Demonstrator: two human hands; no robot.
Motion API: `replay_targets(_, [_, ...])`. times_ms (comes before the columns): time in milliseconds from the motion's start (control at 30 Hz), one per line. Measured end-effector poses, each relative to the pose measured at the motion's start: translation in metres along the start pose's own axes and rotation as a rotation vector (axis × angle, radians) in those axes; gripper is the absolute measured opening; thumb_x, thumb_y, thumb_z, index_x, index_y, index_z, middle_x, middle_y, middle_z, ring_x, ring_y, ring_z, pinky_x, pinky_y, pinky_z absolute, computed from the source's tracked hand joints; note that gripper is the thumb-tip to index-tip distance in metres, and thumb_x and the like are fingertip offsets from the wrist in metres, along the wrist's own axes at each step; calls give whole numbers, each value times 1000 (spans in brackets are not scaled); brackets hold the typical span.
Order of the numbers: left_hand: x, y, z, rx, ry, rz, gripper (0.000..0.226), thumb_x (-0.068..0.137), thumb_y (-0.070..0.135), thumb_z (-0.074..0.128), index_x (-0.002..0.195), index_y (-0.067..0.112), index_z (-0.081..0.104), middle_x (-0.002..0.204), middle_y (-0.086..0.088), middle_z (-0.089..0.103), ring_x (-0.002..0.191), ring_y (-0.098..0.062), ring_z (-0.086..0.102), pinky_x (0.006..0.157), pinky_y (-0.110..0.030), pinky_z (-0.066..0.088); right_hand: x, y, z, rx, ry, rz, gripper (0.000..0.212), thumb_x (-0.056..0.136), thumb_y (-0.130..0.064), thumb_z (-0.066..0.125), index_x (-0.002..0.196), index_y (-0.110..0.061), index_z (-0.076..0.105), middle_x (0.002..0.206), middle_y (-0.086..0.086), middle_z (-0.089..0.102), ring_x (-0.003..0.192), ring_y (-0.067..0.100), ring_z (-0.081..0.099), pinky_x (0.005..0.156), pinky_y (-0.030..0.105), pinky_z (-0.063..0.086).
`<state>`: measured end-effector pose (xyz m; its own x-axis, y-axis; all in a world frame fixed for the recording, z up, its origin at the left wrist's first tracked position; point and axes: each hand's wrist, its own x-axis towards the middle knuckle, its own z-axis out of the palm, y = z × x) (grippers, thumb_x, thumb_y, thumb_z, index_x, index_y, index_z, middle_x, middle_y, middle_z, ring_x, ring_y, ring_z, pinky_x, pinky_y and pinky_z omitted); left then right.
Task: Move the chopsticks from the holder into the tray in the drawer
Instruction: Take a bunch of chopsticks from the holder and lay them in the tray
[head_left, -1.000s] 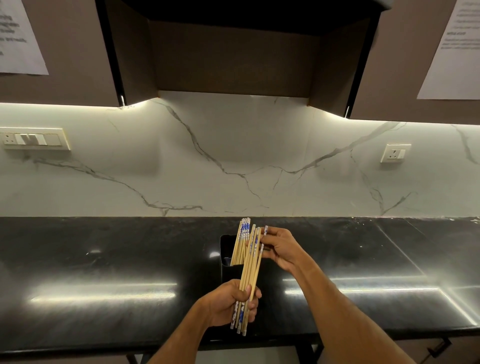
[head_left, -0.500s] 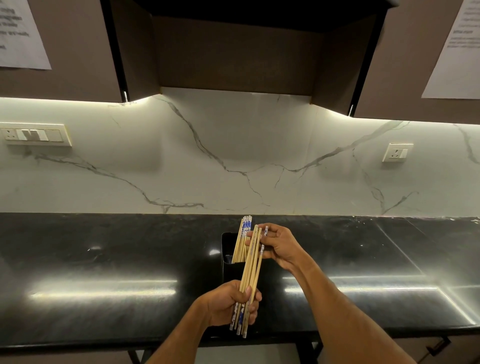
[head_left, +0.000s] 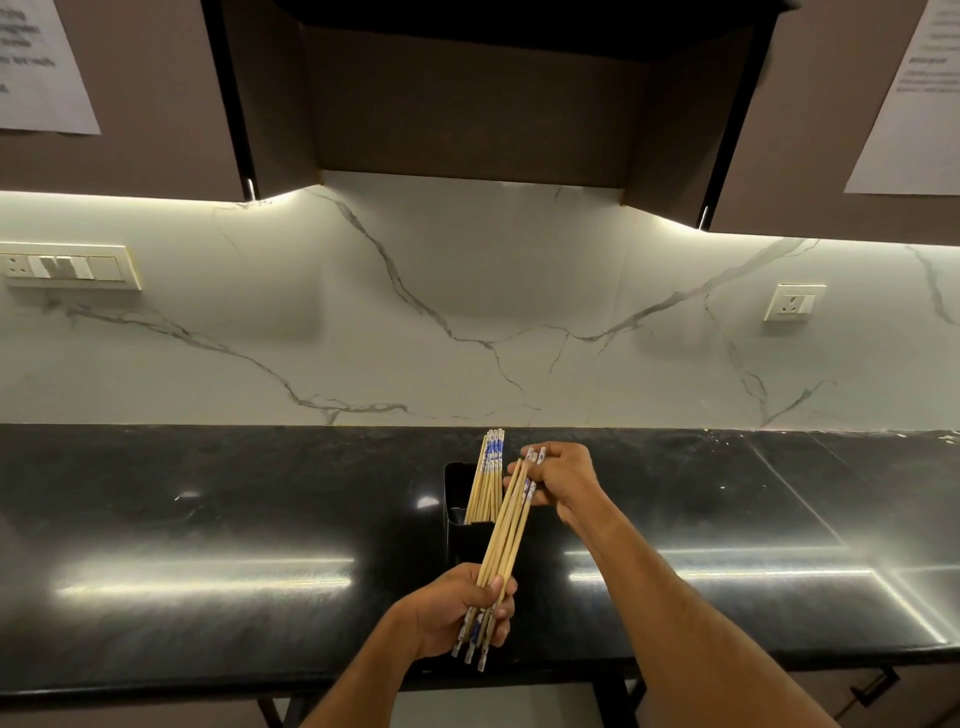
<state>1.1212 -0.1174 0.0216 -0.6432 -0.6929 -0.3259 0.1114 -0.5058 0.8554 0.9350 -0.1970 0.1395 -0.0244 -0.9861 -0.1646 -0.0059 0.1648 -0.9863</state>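
Counter left of holder: the black countertop (head_left: 208, 519) lies bare, wide room for a hand.
Counter right of holder: bare too, out to the far right.
Middle: the black holder (head_left: 460, 525) stands upright with chopsticks (head_left: 487, 480) sticking out of its top.
Above holder: the left hand (head_left: 457, 610) and right hand (head_left: 563, 483) hold a slanted bundle (head_left: 506, 530) across its near right side.
Overhead: cabinets (head_left: 156, 104) hang well above the counter.

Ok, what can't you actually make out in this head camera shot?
- Drawer and tray: neither shows in the head view; the space below the counter edge is cut off by the bottom edge.
- Holder: black on black, its base hidden behind the left hand and held chopsticks.
- Chopstick count: sticks overlap.
- Cupboard papers: print blurred.
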Motion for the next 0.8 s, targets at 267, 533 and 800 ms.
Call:
replay_targets(267, [-4, -6, -10, -47, 141, -71, 16, 101, 19, 51, 98, 11, 64, 76, -4, 56, 63, -14, 55, 65, -28, 51, 4, -67, -18, -8, 417, -395, 18, 94, 4, 65, 109, -6, 67, 89, 14, 76, 75, 23, 78, 78, 42, 65])
replay_targets(533, [29, 68, 21, -658, 284, 87, 32, 103, 5, 43, 129, -9, 56, 112, -34, 70, 103, -46, 71, 74, -51, 63, -46, -37, 22, -698, -179, -1236, 32, 90, 1, 53, 115, -18, 60, 111, 7, 71, 108, 17, 70, 93, 33, 59])
replay_targets(800, [17, 112, 19, -777, 156, 184, 32, 94, 4, 43, 114, -8, 64, 114, -27, 70, 109, -38, 71, 85, -48, 61, -44, 23, 17, -1015, -372, -1406, 33, 94, 0, 48, 124, -9, 57, 137, 15, 62, 142, 25, 46, 124, 37, 28])
